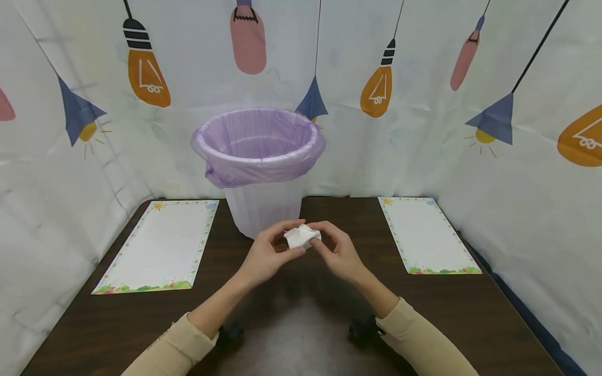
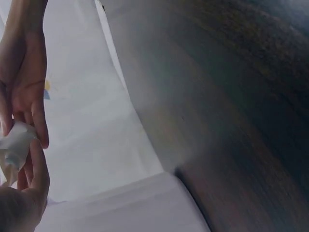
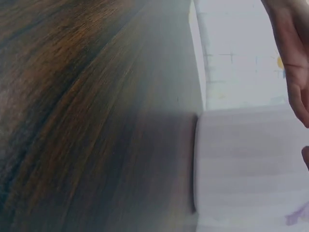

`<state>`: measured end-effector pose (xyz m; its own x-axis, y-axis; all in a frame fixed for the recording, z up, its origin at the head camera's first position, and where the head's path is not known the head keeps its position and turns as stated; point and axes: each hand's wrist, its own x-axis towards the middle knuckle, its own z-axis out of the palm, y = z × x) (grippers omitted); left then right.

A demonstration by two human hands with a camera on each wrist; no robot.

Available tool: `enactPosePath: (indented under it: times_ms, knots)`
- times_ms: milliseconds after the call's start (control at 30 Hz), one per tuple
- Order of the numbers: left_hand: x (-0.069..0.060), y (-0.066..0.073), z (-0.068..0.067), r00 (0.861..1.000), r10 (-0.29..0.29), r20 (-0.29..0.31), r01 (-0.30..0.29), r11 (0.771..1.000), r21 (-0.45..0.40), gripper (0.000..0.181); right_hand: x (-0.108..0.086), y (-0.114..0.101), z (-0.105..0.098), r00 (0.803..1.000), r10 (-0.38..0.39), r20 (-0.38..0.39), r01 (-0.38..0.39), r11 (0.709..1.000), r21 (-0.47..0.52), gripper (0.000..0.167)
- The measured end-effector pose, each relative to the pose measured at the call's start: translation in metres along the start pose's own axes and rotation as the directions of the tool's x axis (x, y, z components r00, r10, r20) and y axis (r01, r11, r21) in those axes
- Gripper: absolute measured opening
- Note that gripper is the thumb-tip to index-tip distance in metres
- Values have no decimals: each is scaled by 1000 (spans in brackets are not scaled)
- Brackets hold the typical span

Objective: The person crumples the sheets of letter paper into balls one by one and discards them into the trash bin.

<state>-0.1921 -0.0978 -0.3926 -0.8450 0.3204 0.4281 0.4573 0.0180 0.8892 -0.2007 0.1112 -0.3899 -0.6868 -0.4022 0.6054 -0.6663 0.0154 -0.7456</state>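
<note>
Crumpled white wad [image 1: 301,236], paper or tissue, we cannot tell which: it is held up between left hand [image 1: 268,256] and right hand [image 1: 340,255]. We see both hands pinching it, fingers and thumbs bent in on its edges from either side. Left-wrist view agrees, wad caught between the two sets of fingers; right-wrist view shows us only part of a hand, no wad.

Shape irregular. From the head we read its longer spread as running roughly hand to hand, across the counter [image 1: 301,324].

Relation we judge to matter most: white bin [image 1: 263,206] stands just beyond the hands, a little left of the wad, its open mouth well above them. Left hand looks to us the nearer. Purple liner [image 1: 263,175] is folded down over the rim.

Farther out, we note one bordered sheet [image 1: 155,245] lying left of the bin, another sheet [image 1: 430,235] to the right. Patterned curtain [image 1: 414,151] hangs behind everything.
</note>
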Motion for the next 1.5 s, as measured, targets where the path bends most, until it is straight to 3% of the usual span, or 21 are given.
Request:
enactPosePath:
  times_ms: [100,233,500,700,933,1167,1333,1500]
  knots:
    - [-1,0,-1,999,51,-4,-50,993,103,39,-2,-5,0,1000,-20,22,20,1000,23,25]
    - [-2,5,-2,997,82,6,-82,980,180,38,-3,-9,3,999,-42,-12,42,999,-2,25]
    - [0,9,-6,999,43,6,-44,978,203,46,1,-11,11,994,-31,-101,28,999,-37,23]
    - [0,4,-4,999,36,8,-37,973,226,38,2,-10,12,995,15,-103,-16,1000,-4,21]
    - [1,-4,-4,996,52,-71,-34,973,228,31,2,-7,14,994,44,-102,-45,999,-9,19]
    - [3,-6,-7,991,22,-134,8,975,220,25,3,-6,13,995,85,-55,-85,996,-3,26]
    - [3,-12,-6,990,39,-139,-10,979,205,34,4,5,12,992,91,-85,-93,995,-26,26]
    - [0,-14,-3,979,103,-177,-60,971,232,51,4,28,11,980,137,-142,-138,990,2,26]
